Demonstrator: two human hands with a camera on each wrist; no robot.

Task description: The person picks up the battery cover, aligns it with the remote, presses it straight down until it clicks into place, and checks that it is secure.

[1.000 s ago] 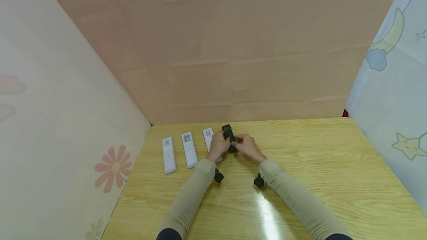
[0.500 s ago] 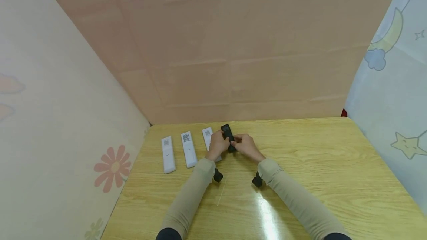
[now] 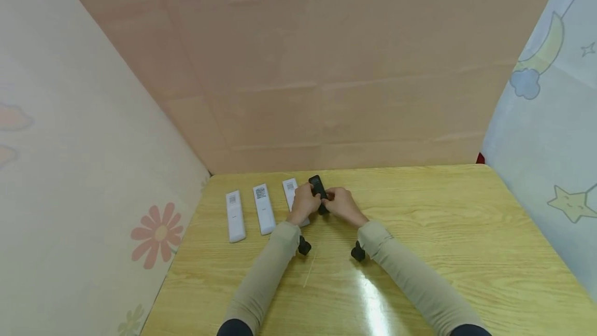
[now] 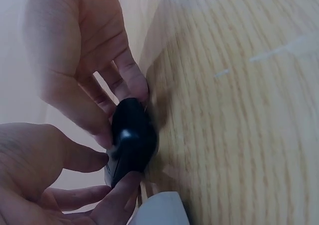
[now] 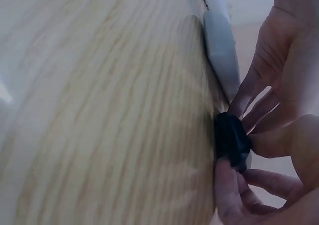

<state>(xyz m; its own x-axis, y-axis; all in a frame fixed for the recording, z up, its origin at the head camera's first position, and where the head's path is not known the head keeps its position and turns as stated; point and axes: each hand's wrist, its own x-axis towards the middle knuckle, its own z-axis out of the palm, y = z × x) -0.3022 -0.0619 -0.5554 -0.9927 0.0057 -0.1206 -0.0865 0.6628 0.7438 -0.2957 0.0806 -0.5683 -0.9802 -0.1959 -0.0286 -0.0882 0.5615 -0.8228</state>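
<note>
A slim black remote control (image 3: 318, 186) lies at the back of the table, tilted slightly, between both hands. My left hand (image 3: 304, 204) grips its left side, thumb on the upper face. From the right, my right hand (image 3: 344, 205) holds it near the lower end with thumb and fingers. In the left wrist view the black remote (image 4: 132, 140) shows its rounded end, fingers on both sides. The right wrist view has the remote (image 5: 232, 140) close to the tabletop. A white remote control (image 3: 290, 189) lies just left, partly hidden by my left hand.
Two more white remotes, one (image 3: 264, 209) in the middle and one (image 3: 236, 217) at far left, lie face down in a row on the wooden table (image 3: 443, 232). Behind the table stands a tan backdrop (image 3: 326, 92).
The black remote's lower end and my right hand have shifted very slightly left. My left hand keeps its hold, and the white remotes stay where they were.
</note>
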